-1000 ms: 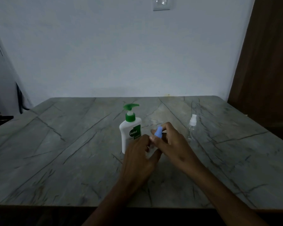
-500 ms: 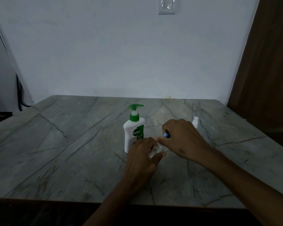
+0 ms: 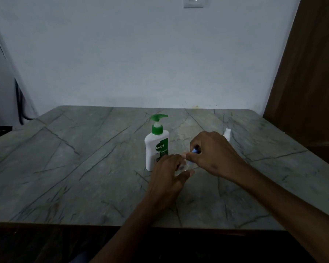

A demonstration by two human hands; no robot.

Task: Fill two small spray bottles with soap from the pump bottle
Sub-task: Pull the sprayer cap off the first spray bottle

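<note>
L hand (image 3: 168, 172) wraps clear bottle (image 3: 185, 166) low on table (image 3: 84, 158), fingers curled round its body, thumb across front. R hand (image 3: 212, 154) sits above, fingertips pinching blue cap (image 3: 195, 149) at bottle's top. Pump bottle (image 3: 156, 147) stands just left of both hands; 2nd bottle's white cap (image 3: 227, 134) pokes out behind R hand.

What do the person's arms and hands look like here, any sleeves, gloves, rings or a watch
Both forearms are bare as far as the frame shows, with no sleeves in view. The left hand and the right hand are ungloved. No ring, watch or bracelet can be made out on either hand or wrist, though the lighting is dim, so small details might be missed. No markings are visible.
</note>
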